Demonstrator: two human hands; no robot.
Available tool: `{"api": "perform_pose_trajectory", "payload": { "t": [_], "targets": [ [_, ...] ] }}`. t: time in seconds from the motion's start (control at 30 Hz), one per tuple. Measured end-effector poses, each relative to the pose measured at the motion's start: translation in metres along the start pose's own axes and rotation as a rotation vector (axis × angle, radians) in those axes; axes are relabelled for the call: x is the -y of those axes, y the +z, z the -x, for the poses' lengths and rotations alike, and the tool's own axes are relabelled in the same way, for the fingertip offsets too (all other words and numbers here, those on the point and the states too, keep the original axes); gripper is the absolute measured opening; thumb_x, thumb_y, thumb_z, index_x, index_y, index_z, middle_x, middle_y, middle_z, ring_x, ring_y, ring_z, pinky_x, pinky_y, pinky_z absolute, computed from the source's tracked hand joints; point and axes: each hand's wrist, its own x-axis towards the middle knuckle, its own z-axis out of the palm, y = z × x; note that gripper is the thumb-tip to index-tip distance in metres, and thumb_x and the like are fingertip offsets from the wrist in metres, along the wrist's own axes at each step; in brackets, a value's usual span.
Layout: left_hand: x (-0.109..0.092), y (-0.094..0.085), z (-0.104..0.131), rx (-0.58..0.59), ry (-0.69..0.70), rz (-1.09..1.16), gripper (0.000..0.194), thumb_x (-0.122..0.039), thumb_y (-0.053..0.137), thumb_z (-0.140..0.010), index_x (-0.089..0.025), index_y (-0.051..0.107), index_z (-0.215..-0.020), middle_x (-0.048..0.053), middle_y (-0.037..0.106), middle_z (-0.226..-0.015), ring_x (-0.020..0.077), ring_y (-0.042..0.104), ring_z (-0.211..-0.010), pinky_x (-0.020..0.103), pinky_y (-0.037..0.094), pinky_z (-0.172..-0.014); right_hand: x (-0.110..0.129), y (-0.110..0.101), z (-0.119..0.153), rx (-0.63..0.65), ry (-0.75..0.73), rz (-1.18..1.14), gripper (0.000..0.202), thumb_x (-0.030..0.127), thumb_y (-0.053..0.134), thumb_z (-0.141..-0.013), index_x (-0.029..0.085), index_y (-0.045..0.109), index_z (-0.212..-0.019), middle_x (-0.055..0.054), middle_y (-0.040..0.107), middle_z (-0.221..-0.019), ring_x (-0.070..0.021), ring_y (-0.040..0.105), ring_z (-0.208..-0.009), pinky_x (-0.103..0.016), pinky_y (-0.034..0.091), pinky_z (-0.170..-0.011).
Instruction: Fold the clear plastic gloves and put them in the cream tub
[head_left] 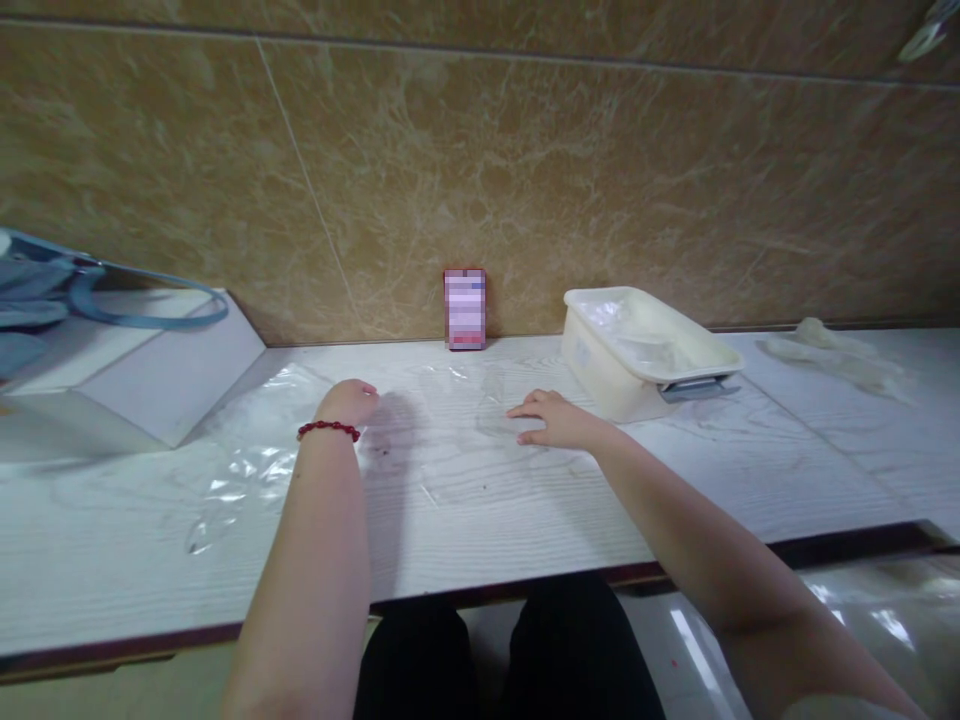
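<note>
My right hand [553,420] is over the white wood-grain table, its thumb and fingers apart, at the edge of a thin clear plastic sheet or bag [493,415] that lies flat and is hard to make out. My left hand [349,402], with a red bead bracelet [328,428] at the wrist, is bent down near the sheet's left side. Most of its fingers are hidden, so what it may hold does not show. Left of that wrist lie crumpled clear plastic bags [251,460], partly behind my forearm.
A cream plastic bin [600,365] with clear plastic inside stands right of my right hand. A phone [465,310] leans on the tiled wall. At the left is a white box [172,380] with a blue strap [161,320] over it. Translucent plastic [832,355] lies far right.
</note>
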Motion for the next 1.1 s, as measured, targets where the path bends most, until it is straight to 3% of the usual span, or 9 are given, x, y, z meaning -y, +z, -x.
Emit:
{"api": "perform_pose_trajectory", "payload": {
  "t": [0.23, 0.4, 0.53, 0.8, 1.1],
  "targets": [
    [-0.009, 0.02, -0.013, 0.061, 0.01, -0.073, 0.044, -0.045, 0.041, -0.072, -0.011, 0.066, -0.082, 0.017, 0.063, -0.097, 0.0279, 0.056, -0.094, 0.031, 0.042, -0.078, -0.003, 0.004, -0.003, -0.101, -0.013, -0.049, 0.04, 0.04, 0.056, -0.072, 0.02, 0.057, -0.107, -0.008, 0.058, -0.094, -0.0178, 0.052, -0.088, -0.033, 0.038, -0.082],
    [-0.018, 0.029, -0.012, -0.025, 0.015, -0.077, 0.03, -0.032, 0.047, -0.068, -0.012, 0.066, -0.08, 0.018, 0.063, -0.094, 0.0272, 0.057, -0.091, 0.03, 0.042, -0.075, -0.006, 0.009, -0.008, -0.191, -0.007, -0.057, 0.033, 0.037, 0.053, -0.074, 0.019, 0.06, -0.101, -0.007, 0.059, -0.089, -0.0161, 0.053, -0.083, -0.031, 0.039, -0.079],
    [-0.025, 0.027, -0.006, -0.019, 0.04, -0.041, 0.024, -0.022, 0.045, -0.067, -0.012, 0.066, -0.075, 0.017, 0.065, -0.088, 0.0258, 0.058, -0.087, 0.03, 0.043, -0.072, -0.006, 0.01, -0.01, -0.248, -0.007, -0.065, 0.028, 0.035, 0.052, -0.075, 0.018, 0.061, -0.096, -0.006, 0.06, -0.085, -0.0154, 0.054, -0.08, -0.03, 0.04, -0.077],
    [-0.03, 0.028, -0.006, -0.117, 0.018, 0.345, 0.023, -0.026, 0.047, -0.069, -0.016, 0.054, -0.088, 0.008, 0.065, -0.079, 0.0173, 0.06, -0.074, 0.024, 0.043, -0.063, -0.005, 0.009, -0.011, -0.311, -0.017, -0.099, 0.023, 0.03, 0.051, -0.075, 0.019, 0.062, -0.092, -0.004, 0.061, -0.083, -0.014, 0.054, -0.077, -0.027, 0.041, -0.073],
    [-0.035, 0.032, 0.003, -0.058, 0.043, 0.769, 0.056, -0.022, 0.062, -0.064, -0.016, 0.035, -0.113, 0.004, 0.063, -0.076, 0.012, 0.06, -0.062, 0.022, 0.046, -0.059, 0.0, 0.009, -0.011, -0.299, -0.021, -0.145, 0.021, 0.027, 0.05, -0.076, 0.018, 0.062, -0.09, -0.005, 0.061, -0.085, -0.013, 0.055, -0.079, -0.025, 0.043, -0.072]
  ]
}}
